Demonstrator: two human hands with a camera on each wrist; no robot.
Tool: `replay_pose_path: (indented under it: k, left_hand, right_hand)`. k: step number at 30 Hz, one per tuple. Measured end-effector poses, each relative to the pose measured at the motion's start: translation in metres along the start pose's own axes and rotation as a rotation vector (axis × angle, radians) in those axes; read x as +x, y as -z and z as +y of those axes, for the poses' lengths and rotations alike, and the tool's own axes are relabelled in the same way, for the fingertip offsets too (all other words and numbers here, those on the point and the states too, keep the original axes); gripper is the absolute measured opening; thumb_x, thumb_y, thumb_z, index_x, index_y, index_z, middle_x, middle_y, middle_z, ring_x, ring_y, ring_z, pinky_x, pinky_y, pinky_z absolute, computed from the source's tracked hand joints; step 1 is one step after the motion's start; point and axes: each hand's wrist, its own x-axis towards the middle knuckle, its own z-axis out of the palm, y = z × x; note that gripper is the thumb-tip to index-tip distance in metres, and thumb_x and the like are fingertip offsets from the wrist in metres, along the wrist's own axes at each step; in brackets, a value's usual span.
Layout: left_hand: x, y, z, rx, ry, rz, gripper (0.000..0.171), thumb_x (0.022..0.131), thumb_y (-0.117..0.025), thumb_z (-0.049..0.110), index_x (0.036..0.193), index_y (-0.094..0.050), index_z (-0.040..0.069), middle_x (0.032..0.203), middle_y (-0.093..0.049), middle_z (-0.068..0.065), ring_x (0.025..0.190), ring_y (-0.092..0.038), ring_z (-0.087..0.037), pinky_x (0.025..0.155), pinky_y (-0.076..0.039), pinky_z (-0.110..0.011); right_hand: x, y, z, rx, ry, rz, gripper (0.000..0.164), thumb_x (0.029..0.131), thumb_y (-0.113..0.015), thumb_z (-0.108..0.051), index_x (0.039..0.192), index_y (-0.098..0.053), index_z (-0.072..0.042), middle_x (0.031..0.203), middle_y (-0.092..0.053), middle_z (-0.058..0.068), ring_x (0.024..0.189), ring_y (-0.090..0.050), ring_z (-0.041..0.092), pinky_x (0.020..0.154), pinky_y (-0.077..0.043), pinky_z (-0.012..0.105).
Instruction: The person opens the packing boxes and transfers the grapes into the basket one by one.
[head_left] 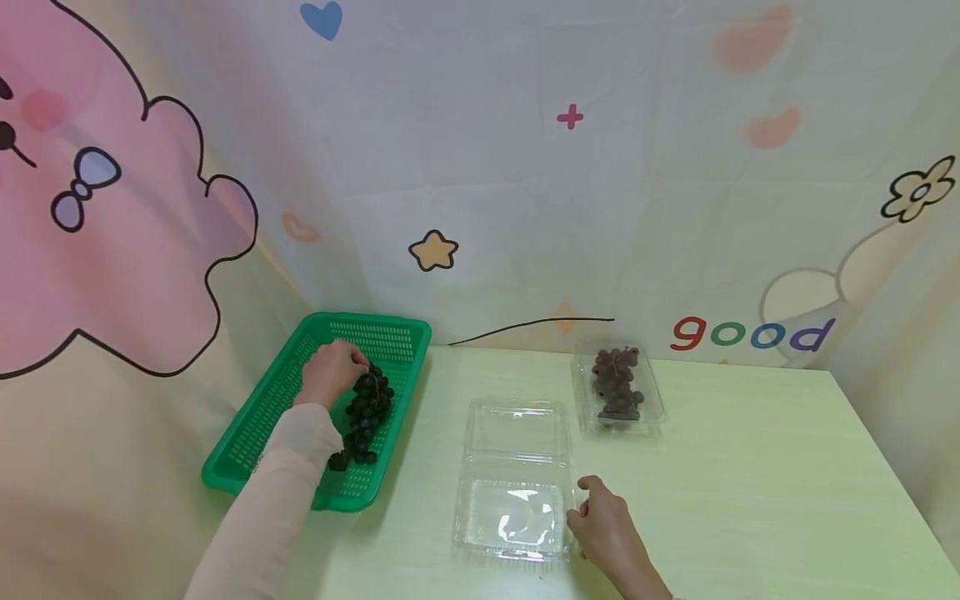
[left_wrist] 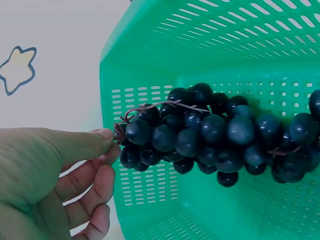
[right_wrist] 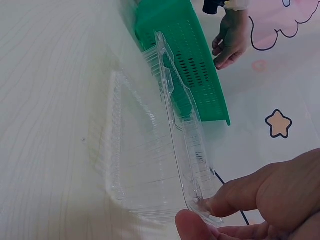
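Observation:
My left hand [head_left: 332, 372] reaches into a green basket [head_left: 416, 333]. Between thumb and forefinger it pinches the stem end of a bunch of dark grapes [left_wrist: 215, 135]; the bunch's lower part lies along the basket. An open clear plastic clamshell box [head_left: 513, 517] rests on the table, its lid folded back toward the wall. At its right edge is my right hand [head_left: 606, 529]. In the right wrist view, the thumb and a finger of that hand [right_wrist: 280, 200] pinch the box's rim near one corner.
Farther back on the right stands another clear box [head_left: 652, 408], with a bunch of dark grapes [head_left: 617, 383] inside. A printed cloth [head_left: 495, 250] hangs behind the pale table [head_left: 750, 475]. The basket stands at the table's left side.

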Motion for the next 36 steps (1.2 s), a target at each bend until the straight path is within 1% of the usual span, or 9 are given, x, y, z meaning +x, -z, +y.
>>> replay_pose_path:
  k: [5,9,16,19,26,31,36]
  left_hand:
    - [0.003,-0.007,0.001,-0.007,0.017,-0.004,0.018,0.103,-0.065,0.016,0.114,-0.075,0.005,0.117,-0.070,-0.017,0.097,-0.066,-0.035,0.081,-0.055,-0.053]
    - [0.005,-0.011,-0.001,-0.014,0.019,0.013,0.018,0.103,-0.066,0.016,0.114,-0.075,0.005,0.116,-0.071,-0.017,0.097,-0.066,-0.035,0.082,-0.055,-0.054]
    - [0.011,-0.020,-0.004,-0.030,0.035,0.024,0.018,0.103,-0.065,0.016,0.113,-0.076,0.005,0.113,-0.073,-0.017,0.093,-0.068,-0.034,0.077,-0.056,-0.052]
    - [0.013,-0.023,-0.006,-0.037,0.046,0.035,0.018,0.103,-0.065,0.016,0.113,-0.076,0.005,0.112,-0.073,-0.016,0.093,-0.068,-0.035,0.078,-0.056,-0.052]
    - [0.012,-0.029,-0.008,-0.067,0.072,0.054,0.018,0.103,-0.065,0.016,0.112,-0.077,0.005,0.113,-0.073,-0.017,0.091,-0.068,-0.033,0.080,-0.055,-0.054]
    - [0.012,-0.032,-0.008,-0.077,0.069,0.064,0.019,0.104,-0.064,0.015,0.113,-0.076,0.004,0.113,-0.072,-0.019,0.091,-0.068,-0.034,0.079,-0.055,-0.054]
    - [0.013,-0.034,-0.008,-0.089,0.064,0.076,0.020,0.104,-0.063,0.013,0.113,-0.076,0.002,0.114,-0.072,-0.021,0.093,-0.068,-0.037,0.082,-0.056,-0.055]
  right_hand:
    - [0.000,0.001,0.000,0.005,-0.013,-0.004,0.046,0.087,-0.063,0.006,0.130,-0.050,0.018,0.077,-0.053,0.005,0.045,-0.057,0.014,0.049,-0.045,0.030]
    - [0.000,0.001,0.000,0.002,-0.020,-0.004,0.046,0.087,-0.063,0.006,0.129,-0.051,0.017,0.077,-0.054,0.005,0.045,-0.057,0.014,0.049,-0.045,0.030]
    - [0.000,0.001,0.000,-0.009,-0.014,-0.001,0.045,0.087,-0.064,0.005,0.129,-0.051,0.017,0.077,-0.054,0.005,0.044,-0.057,0.014,0.049,-0.045,0.030]
    - [0.000,0.002,0.000,-0.012,-0.013,0.001,0.045,0.087,-0.064,0.005,0.128,-0.051,0.017,0.076,-0.054,0.005,0.044,-0.057,0.014,0.050,-0.045,0.030]
    - [-0.001,0.001,0.000,-0.001,-0.020,0.000,0.045,0.087,-0.064,0.006,0.129,-0.051,0.018,0.075,-0.053,0.005,0.044,-0.057,0.013,0.049,-0.045,0.030]
    - [-0.001,0.001,0.002,0.001,0.000,-0.001,0.044,0.087,-0.063,0.006,0.128,-0.050,0.019,0.075,-0.053,0.004,0.043,-0.057,0.013,0.049,-0.044,0.029]
    - [0.000,0.001,0.003,0.002,0.011,0.003,0.044,0.087,-0.062,0.005,0.127,-0.051,0.018,0.074,-0.053,0.004,0.043,-0.056,0.013,0.048,-0.044,0.029]
